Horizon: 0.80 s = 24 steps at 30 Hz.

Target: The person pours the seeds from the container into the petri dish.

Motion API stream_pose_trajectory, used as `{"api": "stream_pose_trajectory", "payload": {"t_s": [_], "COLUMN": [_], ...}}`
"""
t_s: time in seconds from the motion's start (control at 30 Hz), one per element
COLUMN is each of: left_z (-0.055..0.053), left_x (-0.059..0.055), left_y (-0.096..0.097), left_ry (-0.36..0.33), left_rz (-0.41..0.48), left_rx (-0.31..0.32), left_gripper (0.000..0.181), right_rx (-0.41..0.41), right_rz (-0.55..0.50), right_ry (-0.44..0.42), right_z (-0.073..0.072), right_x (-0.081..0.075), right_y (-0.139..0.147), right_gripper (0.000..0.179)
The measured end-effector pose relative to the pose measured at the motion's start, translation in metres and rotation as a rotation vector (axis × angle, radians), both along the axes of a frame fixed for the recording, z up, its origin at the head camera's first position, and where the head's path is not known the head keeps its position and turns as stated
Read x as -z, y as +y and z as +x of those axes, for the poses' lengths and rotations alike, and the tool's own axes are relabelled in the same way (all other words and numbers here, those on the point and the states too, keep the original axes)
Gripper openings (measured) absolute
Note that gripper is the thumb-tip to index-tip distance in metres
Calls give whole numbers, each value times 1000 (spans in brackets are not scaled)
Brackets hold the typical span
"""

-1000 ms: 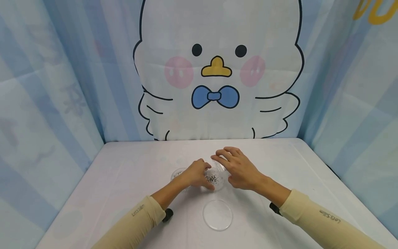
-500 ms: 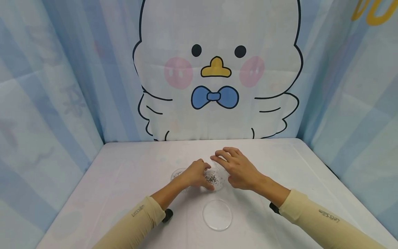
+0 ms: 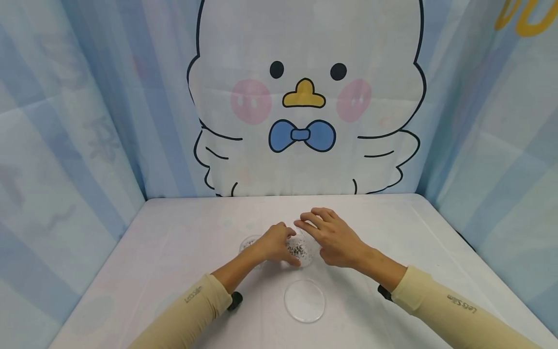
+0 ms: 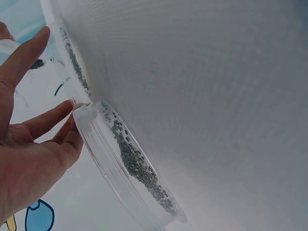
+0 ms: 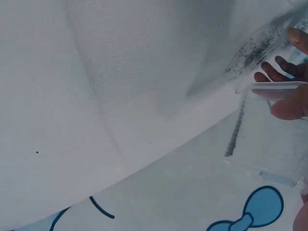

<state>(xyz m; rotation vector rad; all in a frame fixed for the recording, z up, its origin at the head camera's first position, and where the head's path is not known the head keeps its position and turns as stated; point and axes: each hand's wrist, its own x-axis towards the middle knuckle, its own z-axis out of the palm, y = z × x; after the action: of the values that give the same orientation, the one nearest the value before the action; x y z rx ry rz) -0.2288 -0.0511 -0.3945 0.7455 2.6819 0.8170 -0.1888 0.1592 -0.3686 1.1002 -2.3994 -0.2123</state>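
My left hand (image 3: 273, 244) holds a clear petri dish (image 3: 309, 261) by its sides, thumb on the near side and fingers on the far side. Dark granules lie scattered in it. My right hand (image 3: 336, 238) grips a small clear plastic container (image 5: 269, 139), tilted over this dish, with a line of dark granules along one wall. A second petri dish (image 4: 103, 154), lidded in the left wrist view, stands to the left with a heap of granules; in the head view my left hand partly covers it.
A round clear lid (image 3: 305, 320) lies on the white table (image 3: 196, 232) nearer to me. Behind the table hangs a curtain (image 3: 305, 169) with a bird print, and pale blue cloth encloses both sides.
The container in my right hand has tipped slightly further over the dish, and the hand has shifted a little. My left hand stays in place on the dish.
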Motion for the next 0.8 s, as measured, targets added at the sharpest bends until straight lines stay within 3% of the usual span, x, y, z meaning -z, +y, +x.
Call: {"api": "stream_pose_trajectory", "payload": {"t_s": [0.8], "left_z": [2], "left_x": [-1], "left_y": [-2], "left_ry": [16], "left_rz": [8], "left_rx": [17], "left_gripper": [76], "right_rx": [-46], "right_rz": [-18], "right_ry": [14], "right_z": [-1], "right_x": [-3], "right_y": [-12], "right_gripper": [87]}}
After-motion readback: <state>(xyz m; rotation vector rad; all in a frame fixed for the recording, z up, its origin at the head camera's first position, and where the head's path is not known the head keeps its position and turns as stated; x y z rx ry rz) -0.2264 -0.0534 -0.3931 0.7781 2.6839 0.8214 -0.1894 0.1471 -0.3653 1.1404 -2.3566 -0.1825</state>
